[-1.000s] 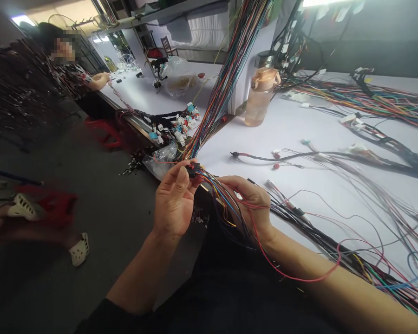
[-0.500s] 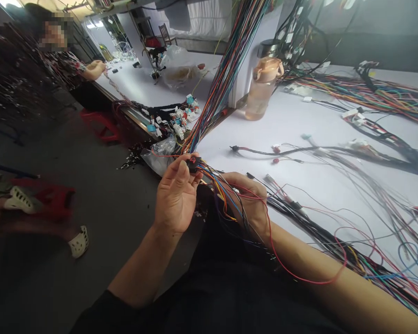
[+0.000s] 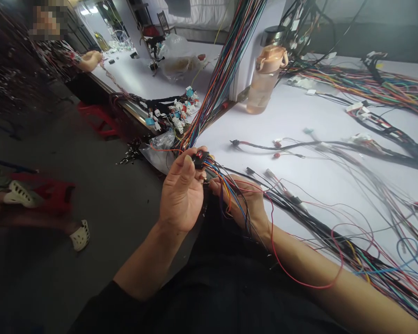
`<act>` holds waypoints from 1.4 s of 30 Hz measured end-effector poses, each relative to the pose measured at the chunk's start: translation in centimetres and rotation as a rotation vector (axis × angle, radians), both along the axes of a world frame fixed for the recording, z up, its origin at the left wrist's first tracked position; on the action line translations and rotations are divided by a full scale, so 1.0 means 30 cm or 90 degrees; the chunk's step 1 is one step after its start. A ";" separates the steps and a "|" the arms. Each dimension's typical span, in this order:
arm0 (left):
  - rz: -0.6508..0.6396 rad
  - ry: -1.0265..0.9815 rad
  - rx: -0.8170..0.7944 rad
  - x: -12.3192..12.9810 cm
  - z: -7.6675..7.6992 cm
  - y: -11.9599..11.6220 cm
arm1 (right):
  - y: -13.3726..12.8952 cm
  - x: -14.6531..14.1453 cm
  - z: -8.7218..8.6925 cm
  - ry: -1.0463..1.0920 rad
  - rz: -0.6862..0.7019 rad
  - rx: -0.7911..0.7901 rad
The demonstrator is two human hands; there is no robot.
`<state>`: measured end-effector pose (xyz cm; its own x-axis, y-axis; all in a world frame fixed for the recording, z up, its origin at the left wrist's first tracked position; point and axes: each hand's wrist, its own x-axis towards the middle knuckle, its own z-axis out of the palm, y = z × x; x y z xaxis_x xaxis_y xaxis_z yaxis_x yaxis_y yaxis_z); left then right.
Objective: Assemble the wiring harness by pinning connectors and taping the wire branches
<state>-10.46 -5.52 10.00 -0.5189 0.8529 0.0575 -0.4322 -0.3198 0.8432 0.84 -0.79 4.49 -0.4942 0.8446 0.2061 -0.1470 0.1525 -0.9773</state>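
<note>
Holding on tight, the left hand [image 3: 181, 199] pinches a small black plastic block with a bit of red on top [image 3: 201, 160] between its thumb and fingers. The block is right at the tips of those fingers. Thin wires of blue, orange, yellow, purple and black [image 3: 226, 178] come out of its side and hang down across the fingers of the right hand [image 3: 249, 199].

The right hand has just moved. Half a second ago its fingertips were farther from the left hand, in behind the wires. Now they are lower, just under the block and close to the left fingers. The left hand has come a little to the right too, so the gap between the two hands is smaller. The right thumb and finger look pressed together, pinching a tiny dark tip [image 3: 206, 184]. It may be the end of a wire, but it is too small to be sure. I think this means the tip and the block are now near enough to work on together. I cannot see the tip inside the block.

A long, thin, red plastic-coated wire [image 3: 272, 222] still makes a big loop below the right fingers, over the arm.
</note>
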 end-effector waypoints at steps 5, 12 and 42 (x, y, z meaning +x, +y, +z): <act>-0.009 0.002 0.014 0.007 0.007 -0.001 | -0.019 0.015 0.031 -0.065 -0.038 -0.044; 0.032 0.020 0.027 0.040 -0.005 0.002 | -0.045 0.021 0.027 -0.059 -0.118 0.012; 0.041 0.012 -0.031 0.007 -0.091 -0.003 | 0.003 0.005 0.062 -0.045 -0.260 0.389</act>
